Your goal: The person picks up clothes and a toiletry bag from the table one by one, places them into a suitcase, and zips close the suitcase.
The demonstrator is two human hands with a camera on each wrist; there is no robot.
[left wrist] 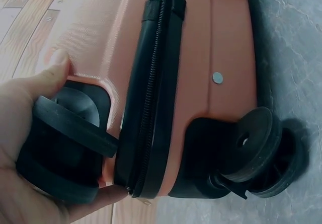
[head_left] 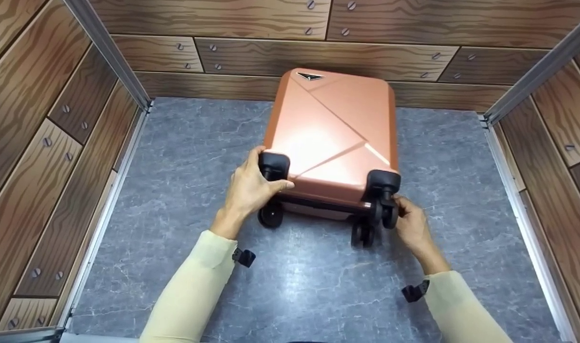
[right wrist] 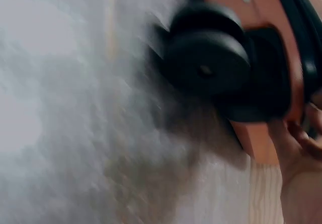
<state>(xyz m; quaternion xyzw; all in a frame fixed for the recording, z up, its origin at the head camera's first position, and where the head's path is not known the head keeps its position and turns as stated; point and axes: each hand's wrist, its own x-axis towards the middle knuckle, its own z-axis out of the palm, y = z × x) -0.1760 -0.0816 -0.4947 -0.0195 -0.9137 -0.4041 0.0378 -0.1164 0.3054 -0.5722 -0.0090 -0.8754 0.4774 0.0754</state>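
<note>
A salmon-pink hard-shell suitcase [head_left: 333,124] lies on its broad side, wheel end toward me in the head view. My left hand [head_left: 248,186] grips its near left corner around the black wheel housing. In the left wrist view the thumb [left wrist: 59,65] lies on the shell beside the upper caster wheel [left wrist: 75,126], and a finger reaches toward the zipper [left wrist: 151,83]. At the near right corner my right hand [head_left: 414,227] holds the suitcase's side behind the caster wheels [head_left: 384,214]. Its fingertips are partly hidden there; the right wrist view is blurred.
Grey marbled flooring [head_left: 185,157] lies under the suitcase. Wood-plank panels [head_left: 280,57] stand behind its far end, with more at left and right. Metal rails [head_left: 523,209] edge the floor. Black wrist cameras [head_left: 245,257] sit on both sleeves.
</note>
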